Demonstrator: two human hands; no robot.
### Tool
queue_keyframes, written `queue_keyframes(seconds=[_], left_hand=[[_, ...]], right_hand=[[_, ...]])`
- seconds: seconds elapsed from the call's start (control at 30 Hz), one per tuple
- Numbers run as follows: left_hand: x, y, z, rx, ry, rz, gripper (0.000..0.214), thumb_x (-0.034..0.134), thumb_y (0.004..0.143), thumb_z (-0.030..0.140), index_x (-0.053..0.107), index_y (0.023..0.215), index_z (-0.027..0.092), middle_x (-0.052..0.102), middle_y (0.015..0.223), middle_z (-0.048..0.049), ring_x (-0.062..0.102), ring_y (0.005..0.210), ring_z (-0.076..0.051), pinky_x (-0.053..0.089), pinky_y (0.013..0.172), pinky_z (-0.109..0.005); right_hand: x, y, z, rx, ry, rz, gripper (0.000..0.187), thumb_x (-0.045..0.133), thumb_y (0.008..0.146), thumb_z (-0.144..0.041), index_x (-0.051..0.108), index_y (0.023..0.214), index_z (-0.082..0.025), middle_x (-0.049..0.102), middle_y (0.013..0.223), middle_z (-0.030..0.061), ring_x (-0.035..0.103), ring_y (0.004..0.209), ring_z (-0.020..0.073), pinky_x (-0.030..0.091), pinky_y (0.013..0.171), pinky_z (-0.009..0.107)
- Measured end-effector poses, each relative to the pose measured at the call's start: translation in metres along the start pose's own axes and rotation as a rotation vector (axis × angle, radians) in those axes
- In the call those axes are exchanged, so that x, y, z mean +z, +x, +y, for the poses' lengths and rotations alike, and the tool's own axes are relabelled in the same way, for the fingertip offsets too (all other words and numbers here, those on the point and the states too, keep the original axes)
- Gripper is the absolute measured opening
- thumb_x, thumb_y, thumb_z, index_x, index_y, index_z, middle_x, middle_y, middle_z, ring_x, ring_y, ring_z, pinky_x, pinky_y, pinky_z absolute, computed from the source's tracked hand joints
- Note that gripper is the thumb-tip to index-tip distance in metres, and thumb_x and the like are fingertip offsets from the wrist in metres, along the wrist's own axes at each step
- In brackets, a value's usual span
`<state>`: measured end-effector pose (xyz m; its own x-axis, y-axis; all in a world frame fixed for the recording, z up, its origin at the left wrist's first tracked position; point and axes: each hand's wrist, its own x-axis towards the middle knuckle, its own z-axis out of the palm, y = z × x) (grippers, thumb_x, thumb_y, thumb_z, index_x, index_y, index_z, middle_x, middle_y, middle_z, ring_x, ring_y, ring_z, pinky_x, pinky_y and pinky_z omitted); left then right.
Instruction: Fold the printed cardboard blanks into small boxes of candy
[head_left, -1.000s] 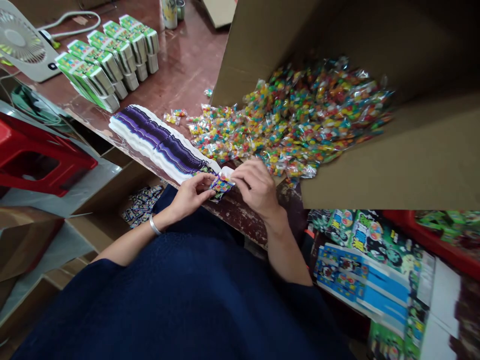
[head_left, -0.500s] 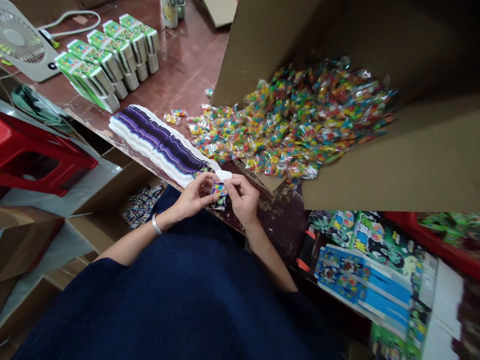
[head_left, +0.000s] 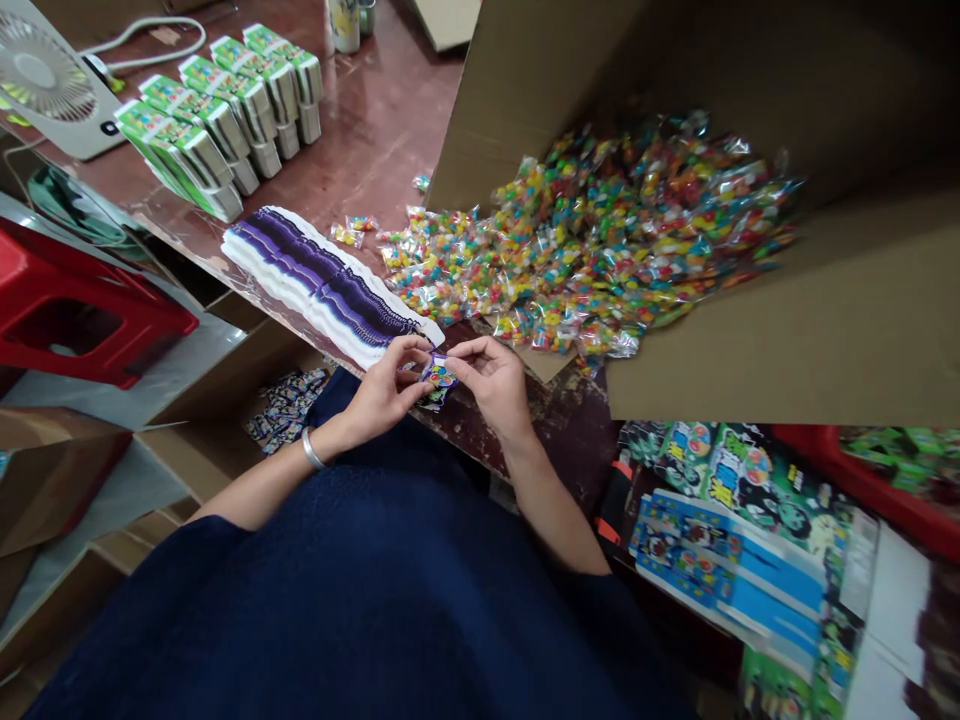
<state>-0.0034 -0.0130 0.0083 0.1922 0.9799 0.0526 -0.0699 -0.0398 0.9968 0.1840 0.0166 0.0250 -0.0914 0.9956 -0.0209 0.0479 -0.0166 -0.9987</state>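
A small printed candy box (head_left: pixel 439 374), purple-edged with colourful artwork, is between my hands at the table's front edge. My left hand (head_left: pixel 387 388) grips it from the left, thumb and fingers closed around its side. On the right, the thumb and fingers of my right hand (head_left: pixel 495 384) pinch at the box's upper end. Just beyond my hands lies a long fanned row of flat purple-and-white boxes (head_left: pixel 322 285). Small clear bags of colourful candy (head_left: pixel 555 250) spill toward my hands from a cardboard box (head_left: pixel 705 370) lying on its side.
Stacks of green-and-white cartons (head_left: pixel 225 110) and a white fan (head_left: pixel 52 85) stand at the back left. Below the table edge, an open carton (head_left: pixel 191 455) holds several small printed packs (head_left: pixel 289 410). A red stool (head_left: pixel 82 310) is at left; printed sheets (head_left: pixel 727 560) lie at right.
The white flap that stood up at the top of the small box is now folded down. My right hand has shifted slightly to the right.
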Motion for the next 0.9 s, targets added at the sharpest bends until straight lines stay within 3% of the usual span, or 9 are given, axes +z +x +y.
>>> queue_keyframes(seconds=[0.23, 0.4, 0.57, 0.67, 0.73, 0.83, 0.9], left_hand=[[-0.004, -0.002, 0.002, 0.003, 0.063, -0.078, 0.052, 0.071, 0.089, 0.018, 0.054, 0.138, 0.023, 0.063, 0.112, -0.0054, 0.067, 0.09, -0.015, 0.066, 0.082, -0.029], [-0.008, -0.003, 0.003, -0.024, 0.017, -0.084, 0.049, 0.074, 0.092, 0.022, 0.062, 0.139, 0.022, 0.067, 0.113, -0.0073, 0.067, 0.09, -0.015, 0.064, 0.08, -0.027], [-0.015, -0.005, 0.005, -0.041, 0.026, -0.055, 0.032, 0.077, 0.091, 0.028, 0.068, 0.121, 0.02, 0.07, 0.111, -0.0076, 0.068, 0.093, -0.016, 0.062, 0.075, -0.023], [-0.043, -0.017, 0.013, -0.077, 0.158, -0.088, 0.03, 0.072, 0.093, 0.028, 0.066, 0.122, 0.02, 0.07, 0.109, -0.0074, 0.068, 0.084, -0.015, 0.062, 0.074, -0.025], [-0.073, -0.03, 0.022, -0.103, 0.378, -0.122, 0.03, 0.066, 0.096, 0.025, 0.066, 0.125, 0.022, 0.072, 0.106, -0.0063, 0.07, 0.083, -0.016, 0.063, 0.078, -0.03], [-0.115, -0.045, 0.032, -0.071, 0.829, -0.138, 0.027, 0.062, 0.094, 0.02, 0.071, 0.119, 0.026, 0.072, 0.105, -0.0062, 0.071, 0.092, -0.023, 0.063, 0.087, -0.04], [-0.125, -0.044, 0.031, -0.018, 1.017, -0.127, 0.028, 0.066, 0.092, 0.022, 0.072, 0.12, 0.026, 0.071, 0.109, -0.0086, 0.071, 0.098, -0.027, 0.062, 0.091, -0.047]], right_hand=[[-0.007, 0.012, 0.002, 0.071, -0.027, -0.031, 0.026, 0.086, 0.076, -0.044, 0.072, 0.075, -0.022, 0.074, 0.074, -0.0003, 0.065, 0.07, 0.0171, 0.056, 0.07, 0.033], [-0.002, 0.004, 0.002, -0.088, -0.139, -0.029, 0.029, 0.077, 0.088, -0.047, 0.07, 0.075, -0.023, 0.076, 0.085, 0.0025, 0.07, 0.082, 0.0195, 0.058, 0.081, 0.036], [0.004, -0.012, 0.007, -0.211, -0.17, -0.085, 0.028, 0.072, 0.096, -0.048, 0.075, 0.084, -0.024, 0.078, 0.103, 0.0052, 0.074, 0.098, 0.0208, 0.06, 0.091, 0.039], [0.002, -0.014, 0.018, -0.153, -0.161, -0.169, 0.033, 0.069, 0.096, -0.055, 0.079, 0.106, -0.025, 0.076, 0.116, 0.0074, 0.074, 0.1, 0.0209, 0.063, 0.084, 0.036], [-0.002, -0.007, 0.029, -0.057, -0.166, -0.111, 0.04, 0.066, 0.096, -0.057, 0.076, 0.119, -0.025, 0.076, 0.111, 0.007, 0.074, 0.089, 0.0189, 0.062, 0.07, 0.031], [-0.008, 0.012, 0.048, -0.038, -0.329, 0.024, 0.034, 0.065, 0.096, -0.049, 0.077, 0.113, -0.022, 0.075, 0.101, 0.0063, 0.07, 0.079, 0.0173, 0.06, 0.068, 0.03], [-0.009, 0.026, 0.058, -0.095, -0.486, 0.027, 0.03, 0.064, 0.096, -0.042, 0.079, 0.109, -0.02, 0.074, 0.103, 0.0083, 0.069, 0.077, 0.0175, 0.06, 0.076, 0.033]])
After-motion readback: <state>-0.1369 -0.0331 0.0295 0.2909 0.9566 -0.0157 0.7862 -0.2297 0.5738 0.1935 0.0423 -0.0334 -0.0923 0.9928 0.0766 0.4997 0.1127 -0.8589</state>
